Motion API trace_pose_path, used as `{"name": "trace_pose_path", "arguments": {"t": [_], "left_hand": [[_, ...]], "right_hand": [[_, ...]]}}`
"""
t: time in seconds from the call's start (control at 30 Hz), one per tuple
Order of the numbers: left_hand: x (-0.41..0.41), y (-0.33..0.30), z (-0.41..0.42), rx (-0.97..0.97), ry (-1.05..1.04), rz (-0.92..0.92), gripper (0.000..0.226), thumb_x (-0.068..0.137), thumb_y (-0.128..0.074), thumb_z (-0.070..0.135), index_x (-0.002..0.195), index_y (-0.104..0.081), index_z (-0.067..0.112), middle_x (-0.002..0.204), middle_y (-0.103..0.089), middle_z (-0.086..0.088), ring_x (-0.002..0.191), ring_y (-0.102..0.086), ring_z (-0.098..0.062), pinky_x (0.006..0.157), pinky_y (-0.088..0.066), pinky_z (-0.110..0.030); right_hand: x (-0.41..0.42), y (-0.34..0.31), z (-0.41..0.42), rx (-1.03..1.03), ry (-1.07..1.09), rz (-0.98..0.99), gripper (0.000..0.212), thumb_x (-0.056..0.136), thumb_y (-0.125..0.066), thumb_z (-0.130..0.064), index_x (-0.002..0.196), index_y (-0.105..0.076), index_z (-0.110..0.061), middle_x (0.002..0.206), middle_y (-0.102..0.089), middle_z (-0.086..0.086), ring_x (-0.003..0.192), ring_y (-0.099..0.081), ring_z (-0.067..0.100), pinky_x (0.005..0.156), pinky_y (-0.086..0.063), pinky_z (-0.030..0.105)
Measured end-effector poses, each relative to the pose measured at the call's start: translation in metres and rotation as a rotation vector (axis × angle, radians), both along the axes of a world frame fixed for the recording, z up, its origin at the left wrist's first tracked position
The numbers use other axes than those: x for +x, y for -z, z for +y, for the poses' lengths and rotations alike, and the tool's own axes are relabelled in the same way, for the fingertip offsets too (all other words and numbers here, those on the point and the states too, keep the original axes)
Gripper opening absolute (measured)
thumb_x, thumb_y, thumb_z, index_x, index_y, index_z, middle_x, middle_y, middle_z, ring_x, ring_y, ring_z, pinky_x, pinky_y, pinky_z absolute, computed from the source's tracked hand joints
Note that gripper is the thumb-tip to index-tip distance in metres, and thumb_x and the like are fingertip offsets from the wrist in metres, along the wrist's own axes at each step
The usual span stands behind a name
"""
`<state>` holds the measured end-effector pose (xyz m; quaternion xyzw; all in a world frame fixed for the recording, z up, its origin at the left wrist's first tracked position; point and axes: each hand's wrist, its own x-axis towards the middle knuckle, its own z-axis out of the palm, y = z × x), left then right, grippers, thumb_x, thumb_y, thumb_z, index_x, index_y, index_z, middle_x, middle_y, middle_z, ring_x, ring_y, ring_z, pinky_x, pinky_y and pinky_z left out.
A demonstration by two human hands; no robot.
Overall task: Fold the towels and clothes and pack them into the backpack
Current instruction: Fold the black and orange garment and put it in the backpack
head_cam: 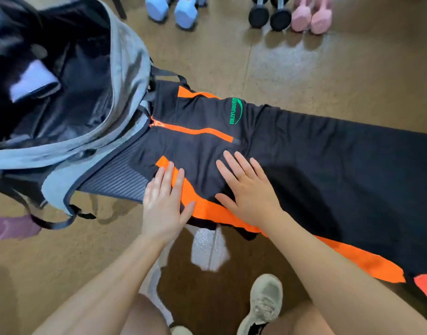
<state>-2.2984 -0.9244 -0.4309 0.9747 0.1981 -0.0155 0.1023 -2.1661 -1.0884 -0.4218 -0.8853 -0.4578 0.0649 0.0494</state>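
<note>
A black garment [316, 165] with orange stripes and a green logo lies spread out on the brown floor, running from the backpack off to the right. My left hand [163, 201] lies flat with straight fingers on its near orange edge. My right hand [246, 189] presses flat on the black cloth just right of it. The grey backpack [127, 76] stands open at the upper left, its dark inside showing a folded white item [33, 81]. The garment's top end touches the backpack's base.
Blue dumbbells [173, 8], black dumbbells [268, 15] and pink dumbbells [311, 15] stand on the floor at the top. A purple piece of cloth [11, 227] lies at the left edge. My shoe [263, 303] is on the floor below the garment.
</note>
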Motion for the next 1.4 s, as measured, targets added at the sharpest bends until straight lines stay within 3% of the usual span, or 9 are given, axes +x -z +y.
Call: {"name": "trace_pose_path", "arguments": {"t": [0.33,0.53,0.67,0.73,0.83,0.93,1.1,1.23,1.4], "left_hand": [[-0.007,0.019,0.009,0.234,0.107,-0.240,0.072,0.080,-0.038,0.052,0.128,-0.052,0.000,0.136,-0.050,-0.019,0.123,-0.050,-0.034,0.097,-0.027,-0.038],[-0.046,0.026,0.025,0.184,0.156,-0.302,0.068,0.086,-0.038,0.045,0.134,-0.041,-0.002,0.141,-0.042,-0.022,0.131,-0.037,-0.034,0.106,-0.023,-0.040],[-0.072,0.042,0.015,-0.181,-0.046,-0.645,0.053,0.088,-0.043,0.023,0.133,-0.037,-0.003,0.137,-0.036,-0.025,0.129,-0.028,-0.029,0.110,-0.017,-0.031],[-0.071,0.039,0.000,-0.629,-0.421,-0.758,0.045,0.093,-0.043,0.018,0.134,-0.035,0.000,0.133,-0.038,-0.018,0.124,-0.034,-0.023,0.105,-0.022,-0.023],[-0.057,0.035,-0.010,-1.313,-0.779,-0.558,0.039,0.097,-0.046,0.023,0.132,-0.032,0.014,0.119,-0.045,-0.002,0.106,-0.043,-0.012,0.082,-0.035,-0.020],[-0.052,0.039,-0.012,-1.393,-0.678,-0.376,0.023,0.094,-0.050,0.030,0.108,-0.046,0.013,0.098,-0.049,0.001,0.094,-0.043,-0.011,0.070,-0.034,-0.023],[-0.067,0.044,-0.015,-1.455,-0.570,-0.309,0.026,0.090,-0.058,0.020,0.115,-0.059,0.014,0.111,-0.064,0.001,0.103,-0.058,-0.015,0.091,-0.042,-0.030],[-0.087,0.030,-0.021,-1.557,-0.534,-0.224,0.012,0.092,-0.055,0.015,0.101,-0.061,0.020,0.092,-0.068,0.002,0.067,-0.063,-0.006,0.062,-0.052,-0.020],[-0.091,-0.016,-0.035,-1.639,-0.511,-0.458,0.012,0.090,-0.055,0.004,0.100,-0.051,0.009,0.076,-0.068,-0.003,0.059,-0.063,-0.006,0.059,-0.054,-0.020]], "right_hand": [[-0.009,0.004,0.002,-0.003,0.023,-0.085,0.083,0.079,-0.013,-0.067,0.149,-0.019,-0.023,0.158,-0.013,0.001,0.146,-0.010,0.022,0.117,-0.007,0.042],[-0.050,0.000,0.005,-0.047,-0.015,-0.085,0.087,0.078,-0.010,-0.069,0.149,-0.017,-0.019,0.158,-0.012,0.003,0.145,-0.011,0.023,0.116,-0.007,0.044],[-0.061,-0.002,0.007,0.108,0.068,-0.084,0.072,0.088,-0.021,-0.054,0.143,-0.035,-0.011,0.153,-0.029,0.009,0.141,-0.026,0.027,0.114,-0.016,0.044],[-0.071,-0.003,0.006,0.253,0.062,-0.145,0.056,0.089,-0.038,-0.040,0.130,-0.051,-0.005,0.140,-0.046,0.016,0.129,-0.044,0.034,0.106,-0.033,0.046],[-0.087,-0.001,0.001,0.379,0.018,-0.250,0.035,0.083,-0.047,-0.022,0.110,-0.062,-0.005,0.115,-0.061,0.013,0.098,-0.059,0.034,0.078,-0.049,0.040],[-0.094,0.000,-0.003,0.353,0.025,-0.254,0.031,0.082,-0.045,-0.019,0.104,-0.064,-0.007,0.103,-0.063,0.012,0.081,-0.060,0.034,0.064,-0.047,0.036],[-0.099,0.007,-0.004,0.347,0.060,-0.246,0.034,0.083,-0.043,-0.019,0.106,-0.065,-0.006,0.104,-0.064,0.011,0.086,-0.061,0.035,0.065,-0.050,0.038],[-0.114,0.007,-0.007,0.379,0.122,-0.254,0.029,0.082,-0.049,-0.023,0.102,-0.062,-0.007,0.104,-0.062,0.010,0.087,-0.058,0.032,0.067,-0.046,0.036],[-0.159,0.001,-0.010,0.445,0.169,0.190,0.054,0.071,-0.056,-0.057,0.102,-0.055,-0.013,0.092,-0.054,-0.005,0.075,-0.043,0.003,0.064,-0.033,0.024]]}}
